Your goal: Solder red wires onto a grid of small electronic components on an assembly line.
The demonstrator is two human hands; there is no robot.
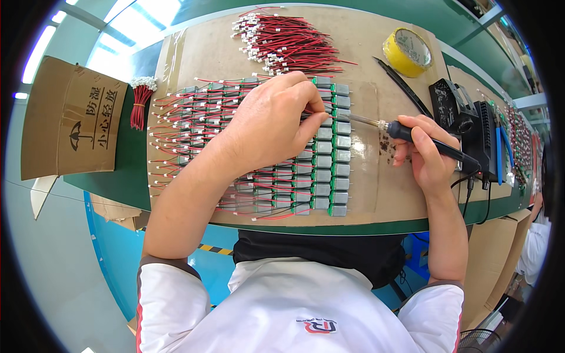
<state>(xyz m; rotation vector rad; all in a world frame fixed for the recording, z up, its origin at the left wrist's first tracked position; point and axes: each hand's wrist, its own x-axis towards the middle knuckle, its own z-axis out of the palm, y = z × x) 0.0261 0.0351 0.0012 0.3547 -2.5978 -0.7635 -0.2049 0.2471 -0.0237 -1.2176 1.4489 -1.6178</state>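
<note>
Rows of small silver motors (341, 170) with green ends cover the middle of the table, many with red and black wires attached. My left hand (273, 120) reaches over them, thumb and forefinger pinched on a thin wire (307, 112) near the right-hand columns. My fingers partly hide that wire and the motors beneath. In my right hand (426, 150) is a soldering iron (400, 130) with a dark handle. Its metal shaft points left, the tip close to my left fingertips and the motors' green ends. Whether the tip touches a joint is too small to tell.
At the back lies a pile of red and black connector wires (294, 44). A yellow tape roll (407, 52) and black tweezers (403, 85) sit back right, beside a black soldering stand (453, 109). Left are a bundled wire set (140, 103) and a cardboard box (73, 117).
</note>
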